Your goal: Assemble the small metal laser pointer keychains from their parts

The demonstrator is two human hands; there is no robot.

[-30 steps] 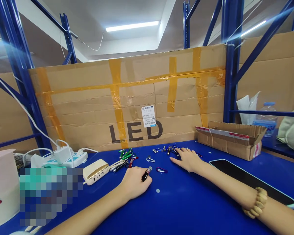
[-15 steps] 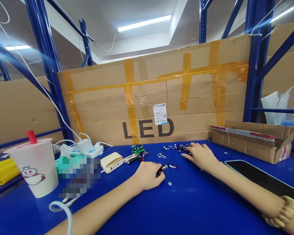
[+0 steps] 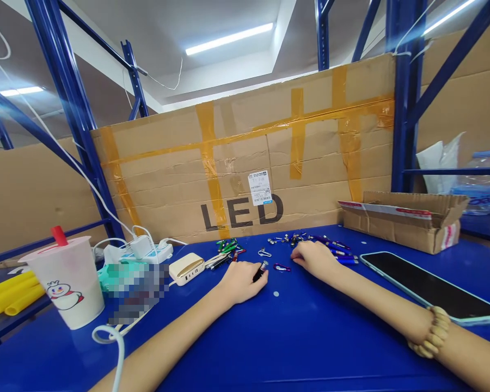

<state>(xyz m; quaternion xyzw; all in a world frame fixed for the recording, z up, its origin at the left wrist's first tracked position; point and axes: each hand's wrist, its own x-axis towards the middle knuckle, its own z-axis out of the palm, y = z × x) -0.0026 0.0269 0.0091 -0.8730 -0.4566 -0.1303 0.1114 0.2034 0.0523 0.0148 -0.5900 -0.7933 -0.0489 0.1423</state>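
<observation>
My left hand grips a small black metal penlight, whose tip sticks out past my fingers. My right hand rests on the blue table with its fingers curled loosely and nothing visible in them. A purple carabiner lies between my hands. Beyond them are a scattered heap of small metal parts, several blue mini torches, a white carabiner and a cluster of green mini torches.
Pens, a gold-trimmed power bank, a power strip and a plastic cup stand at left. A phone lies at right, below a low cardboard box. A taped cardboard sheet stands behind the table.
My right hand has slid left, uncovering the blue mini torches. My left hand keeps the black penlight. The view has swung slightly left.
</observation>
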